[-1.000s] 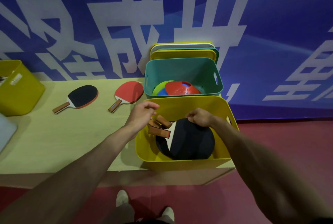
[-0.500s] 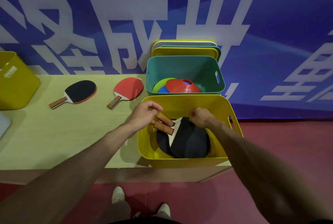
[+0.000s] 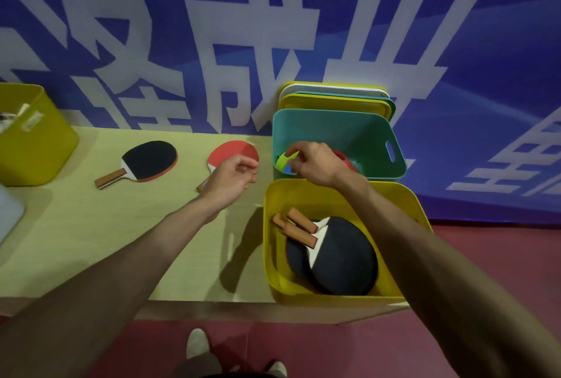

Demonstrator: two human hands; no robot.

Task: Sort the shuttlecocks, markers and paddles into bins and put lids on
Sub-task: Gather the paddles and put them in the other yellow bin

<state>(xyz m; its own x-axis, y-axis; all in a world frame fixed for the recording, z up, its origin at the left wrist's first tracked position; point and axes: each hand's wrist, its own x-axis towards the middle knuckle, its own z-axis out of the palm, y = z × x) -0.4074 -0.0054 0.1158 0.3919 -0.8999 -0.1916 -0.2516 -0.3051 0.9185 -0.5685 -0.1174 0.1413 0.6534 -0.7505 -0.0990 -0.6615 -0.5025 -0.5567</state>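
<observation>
Red paddle (image 3: 234, 150) lies on the table (image 3: 76, 225) just under the left hand (image 3: 232, 178), head at its 12 o'clock, handle running toward 7. That hand, loosely curled and empty, is nearer. The right hand (image 3: 315, 163) curls over the teal bin (image 3: 349, 128), and I cannot tell whether it grips anything. Black paddle (image 3: 150, 162) lies at 9 o'clock.

A blue banner (image 3: 485, 43) backs the table (image 3: 91, 241); red floor (image 3: 516, 250) below.
</observation>
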